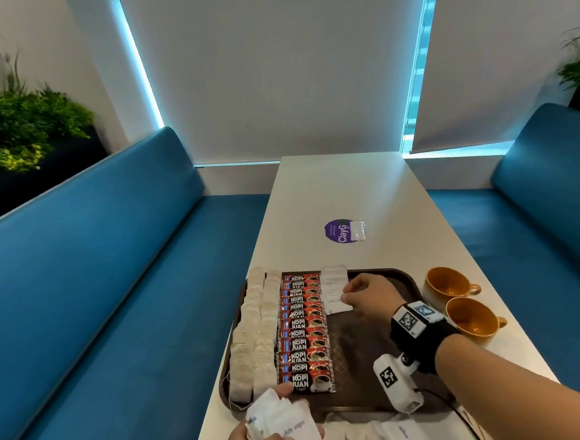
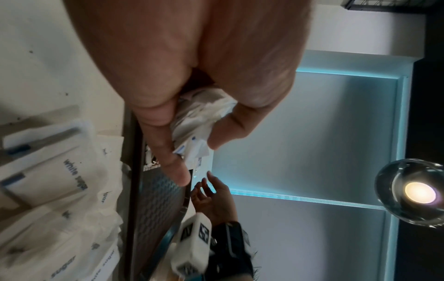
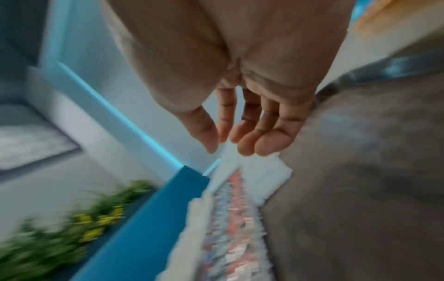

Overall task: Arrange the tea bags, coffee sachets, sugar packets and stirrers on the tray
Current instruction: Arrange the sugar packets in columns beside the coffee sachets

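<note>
Left hand clutches sugar packets; right hand slack, perhaps touching row.

A long white table runs away from the camera between two blue upholstered benches, one along each side. On the table, two orange cups stand side by side near its right edge. Farther along lies a round purple sticker, half covered by a small clear plastic bag. Green plants rise behind the left bench.
</note>
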